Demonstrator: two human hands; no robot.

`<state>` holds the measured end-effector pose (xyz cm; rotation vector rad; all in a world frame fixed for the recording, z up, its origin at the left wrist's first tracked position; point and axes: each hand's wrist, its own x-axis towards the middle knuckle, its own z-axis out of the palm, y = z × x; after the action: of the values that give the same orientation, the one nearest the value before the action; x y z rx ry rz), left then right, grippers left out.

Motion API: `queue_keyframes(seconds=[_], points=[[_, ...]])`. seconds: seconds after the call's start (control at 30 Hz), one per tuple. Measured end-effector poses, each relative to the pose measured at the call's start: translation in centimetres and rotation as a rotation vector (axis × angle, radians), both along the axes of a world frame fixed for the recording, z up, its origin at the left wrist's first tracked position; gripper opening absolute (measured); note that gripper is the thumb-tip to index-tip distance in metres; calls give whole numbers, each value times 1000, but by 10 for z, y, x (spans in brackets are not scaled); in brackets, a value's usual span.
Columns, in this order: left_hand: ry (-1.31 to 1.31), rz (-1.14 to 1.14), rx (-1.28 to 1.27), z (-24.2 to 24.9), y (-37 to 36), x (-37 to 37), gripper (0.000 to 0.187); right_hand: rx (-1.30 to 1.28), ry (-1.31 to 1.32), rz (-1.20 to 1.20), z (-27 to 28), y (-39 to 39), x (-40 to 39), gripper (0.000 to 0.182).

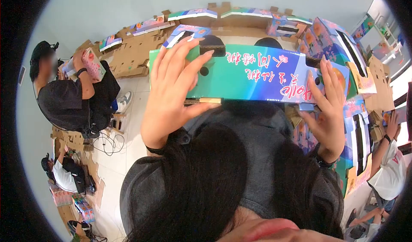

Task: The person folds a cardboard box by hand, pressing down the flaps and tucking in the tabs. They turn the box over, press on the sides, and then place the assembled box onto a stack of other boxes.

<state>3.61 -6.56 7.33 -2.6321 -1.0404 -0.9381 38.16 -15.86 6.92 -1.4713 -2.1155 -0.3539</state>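
Observation:
A printed cardboard box (244,81) in green and blue is held across the front of my body. White and pink lettering on it appears upside down, and a peach picture shows near its right end. My left hand (174,81) grips the left end, fingers spread over the printed face and thumb along the lower edge. At the right end my right hand (326,100) clasps the box, fingers on the face and thumb below. Dark cut-outs show along the box's upper edge near both hands. The box's underside is hidden.
Flat brown cardboard (133,55) and printed cartons (193,14) line the wall. Stacked printed cartons (330,40) stand close on my right. A person in black (64,100) handles a pink box at left; other people are farther off. Cables (109,144) lie on the floor.

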Motion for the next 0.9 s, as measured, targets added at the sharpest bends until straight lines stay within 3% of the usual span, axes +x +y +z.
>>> queue_keyframes(seconds=[0.33,0.43,0.63,0.9], points=[[-19,-16,9,-1,4,-1,97,65,-81,-47,1,5,-6,76],[-35,-3,22,1,1,2,87,118,-27,-54,-1,7,-10,70],[-18,6,13,2,1,2,86,129,6,-44,5,9,-15,61],[-24,-12,14,4,2,0,87,165,6,-9,3,12,-12,67]])
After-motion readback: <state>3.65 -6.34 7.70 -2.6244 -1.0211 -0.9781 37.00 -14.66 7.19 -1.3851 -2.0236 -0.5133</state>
